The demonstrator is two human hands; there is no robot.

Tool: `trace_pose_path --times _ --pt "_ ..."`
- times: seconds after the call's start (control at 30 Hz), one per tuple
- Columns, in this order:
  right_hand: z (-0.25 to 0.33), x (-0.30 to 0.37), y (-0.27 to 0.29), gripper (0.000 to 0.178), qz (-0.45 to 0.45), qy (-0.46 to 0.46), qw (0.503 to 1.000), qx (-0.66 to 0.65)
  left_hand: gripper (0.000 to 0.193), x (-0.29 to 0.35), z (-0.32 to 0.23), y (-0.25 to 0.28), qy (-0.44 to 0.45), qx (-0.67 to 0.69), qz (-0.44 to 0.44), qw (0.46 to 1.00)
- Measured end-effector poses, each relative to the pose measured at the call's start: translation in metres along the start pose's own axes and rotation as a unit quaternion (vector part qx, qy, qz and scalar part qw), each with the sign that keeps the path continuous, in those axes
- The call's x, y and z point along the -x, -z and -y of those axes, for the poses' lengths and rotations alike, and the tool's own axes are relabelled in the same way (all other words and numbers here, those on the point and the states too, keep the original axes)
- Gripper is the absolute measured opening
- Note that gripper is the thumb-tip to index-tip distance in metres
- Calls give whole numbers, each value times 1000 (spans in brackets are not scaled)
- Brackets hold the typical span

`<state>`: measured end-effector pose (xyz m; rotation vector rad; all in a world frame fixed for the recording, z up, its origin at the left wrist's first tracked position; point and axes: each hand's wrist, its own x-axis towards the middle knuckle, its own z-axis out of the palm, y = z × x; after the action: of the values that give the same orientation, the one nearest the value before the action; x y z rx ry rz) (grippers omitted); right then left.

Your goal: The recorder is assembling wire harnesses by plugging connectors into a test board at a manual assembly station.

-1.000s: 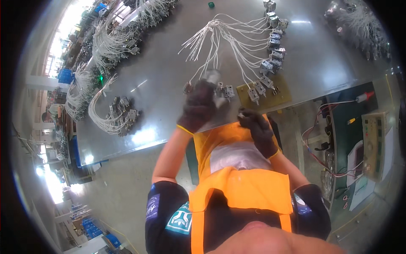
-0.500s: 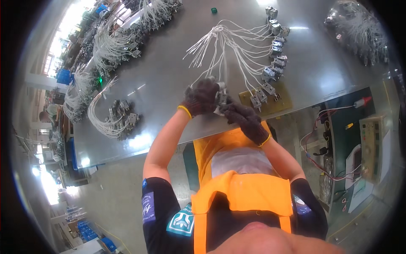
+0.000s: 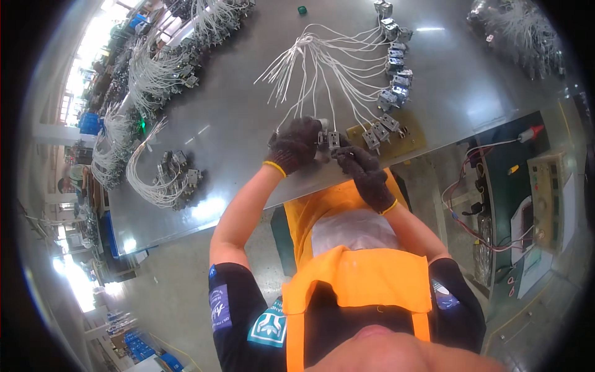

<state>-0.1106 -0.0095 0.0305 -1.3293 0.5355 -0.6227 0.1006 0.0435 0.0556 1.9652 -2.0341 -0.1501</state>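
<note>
Two gloved hands (image 3: 297, 146); three metal units (image 3: 380, 131) at one amber board (image 3: 410, 140); one green piece (image 3: 302, 10); one orange apron (image 3: 362, 279).

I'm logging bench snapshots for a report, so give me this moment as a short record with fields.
Left hand: dark glove, beside a metal box; grip unclear
Right hand: dark glove, fingertips near that metal box; contact unclear
Wires: white, gathered at one spot, fanning out toward metal boxes
Board: yellowish, partly under other boxes
Table: grey, shiny
Apron: orange
</note>
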Motion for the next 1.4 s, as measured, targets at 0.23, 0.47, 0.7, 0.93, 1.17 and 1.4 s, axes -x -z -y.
trace_pose_path --times 0.23,0.47,0.7,0.93,1.17,1.4 --pt "-10 4 5 19 -30 -13 999 -4 46 17 -7 -14 122 319 30 939" --pt "6 2 26 21 15 -24 999 29 65 2 -22 1 17 185 133 974" --pt "0 -12 63 21 212 34 972 90 54 10 -62 -7 78 -21 17 997" --pt "1 1 86 27 88 -109 989 -56 65 19 -38 -31 143 565 -47 811" --pt "13 -47 139 26 -57 -32 998 17 66 -5 -76 -51 193 541 -105 812" --pt "9 -18 135 25 -173 -23 978 -116 54 -19 -83 -43 170 300 -36 938"
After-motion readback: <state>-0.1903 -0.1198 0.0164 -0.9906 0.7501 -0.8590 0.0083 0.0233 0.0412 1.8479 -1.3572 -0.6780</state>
